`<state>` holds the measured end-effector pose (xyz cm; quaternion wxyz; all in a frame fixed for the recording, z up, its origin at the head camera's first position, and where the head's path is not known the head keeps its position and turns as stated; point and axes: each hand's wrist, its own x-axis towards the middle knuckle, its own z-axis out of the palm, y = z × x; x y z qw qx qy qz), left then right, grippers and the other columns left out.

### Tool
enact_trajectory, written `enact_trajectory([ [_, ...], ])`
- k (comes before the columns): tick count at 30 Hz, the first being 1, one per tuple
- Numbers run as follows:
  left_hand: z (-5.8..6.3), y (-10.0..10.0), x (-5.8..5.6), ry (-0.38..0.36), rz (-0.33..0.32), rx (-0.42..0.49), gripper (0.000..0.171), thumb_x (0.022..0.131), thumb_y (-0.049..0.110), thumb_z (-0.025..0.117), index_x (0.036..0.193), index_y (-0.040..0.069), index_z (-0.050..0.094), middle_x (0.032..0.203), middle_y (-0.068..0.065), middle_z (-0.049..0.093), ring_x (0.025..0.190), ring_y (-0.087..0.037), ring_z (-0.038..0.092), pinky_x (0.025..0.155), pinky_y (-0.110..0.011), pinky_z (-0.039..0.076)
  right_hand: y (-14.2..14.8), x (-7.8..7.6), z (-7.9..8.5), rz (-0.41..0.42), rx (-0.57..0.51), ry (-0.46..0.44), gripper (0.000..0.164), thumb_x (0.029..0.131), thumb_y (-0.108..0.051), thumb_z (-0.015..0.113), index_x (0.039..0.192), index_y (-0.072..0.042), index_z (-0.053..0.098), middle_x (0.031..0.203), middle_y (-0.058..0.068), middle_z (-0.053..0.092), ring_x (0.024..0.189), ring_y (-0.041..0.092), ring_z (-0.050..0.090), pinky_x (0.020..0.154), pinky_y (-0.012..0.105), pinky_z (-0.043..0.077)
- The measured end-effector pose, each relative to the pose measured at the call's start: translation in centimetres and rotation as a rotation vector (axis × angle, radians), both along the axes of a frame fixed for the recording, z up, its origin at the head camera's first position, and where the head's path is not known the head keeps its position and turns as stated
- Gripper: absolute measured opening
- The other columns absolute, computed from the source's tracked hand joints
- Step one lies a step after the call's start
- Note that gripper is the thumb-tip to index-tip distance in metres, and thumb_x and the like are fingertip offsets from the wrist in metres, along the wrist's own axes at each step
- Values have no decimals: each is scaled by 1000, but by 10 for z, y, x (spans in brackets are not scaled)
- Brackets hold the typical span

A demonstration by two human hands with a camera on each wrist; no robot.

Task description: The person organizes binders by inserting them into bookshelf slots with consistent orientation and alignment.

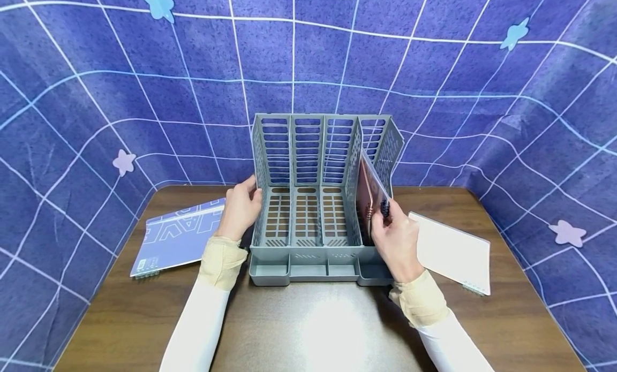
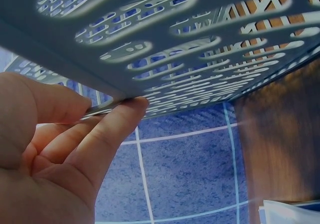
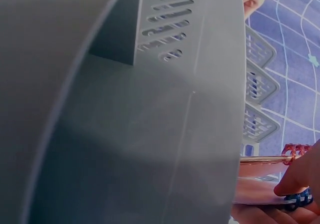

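A grey-green file rack (image 1: 306, 249) with upright dividers stands on the table. My left hand (image 1: 241, 207) pinches the front edge of its left side panel (image 2: 200, 43), thumb on one face and fingers on the other. My right hand (image 1: 397, 235) holds a spiral notebook (image 1: 377, 182) with a dark coil (image 3: 300, 199) by its coil end. That notebook is upright, partly inside the rightmost slot. Beside it in the same slot stands a reddish notebook (image 1: 363, 195) with a red coil (image 3: 295, 150). In the right wrist view the rack's front fills most of the picture.
A blue notebook (image 1: 183, 235) with large white letters lies left of the rack, partly behind my left arm. To the right lies a white-covered notebook (image 1: 453, 251). Small trays (image 1: 308, 271) run along the rack's front. A blue gridded cloth (image 1: 207, 104) hangs around the wooden table (image 1: 270, 329).
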<state>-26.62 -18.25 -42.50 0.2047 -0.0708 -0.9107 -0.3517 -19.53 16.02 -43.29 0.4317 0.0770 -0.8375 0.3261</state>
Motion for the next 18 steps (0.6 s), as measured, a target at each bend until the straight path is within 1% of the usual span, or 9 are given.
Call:
enact_trajectory([
  [5, 3, 2, 0, 5, 1, 3, 18, 94, 12, 59, 110, 15, 67, 88, -7, 73, 75, -28, 64, 70, -50, 51, 1, -1, -3, 15, 16, 0, 21, 85, -9, 59, 103, -3, 69, 62, 7, 64, 48, 19, 57, 42, 43, 45],
  [9, 3, 2, 0, 7, -1, 0, 15, 94, 11, 60, 107, 14, 66, 85, -7, 72, 72, -28, 63, 67, -48, 51, 0, -1, -4, 16, 17, 3, 24, 83, -8, 58, 103, -3, 70, 62, 8, 65, 48, 20, 58, 42, 44, 45],
  [13, 2, 2, 0, 4, 0, 3, 15, 94, 11, 60, 107, 14, 66, 84, -6, 71, 72, -27, 62, 67, -48, 51, 0, 0, -4, 25, 22, -30, 25, 82, -8, 58, 103, -4, 70, 62, 7, 65, 49, 19, 59, 42, 44, 46],
  [18, 1, 1, 1, -3, 2, 7, 22, 94, 11, 59, 115, 15, 67, 88, -7, 73, 75, -28, 64, 70, -50, 51, -1, 3, -2, 50, 51, -76, 24, 80, -8, 57, 101, -4, 68, 62, 7, 65, 49, 22, 60, 43, 45, 46],
])
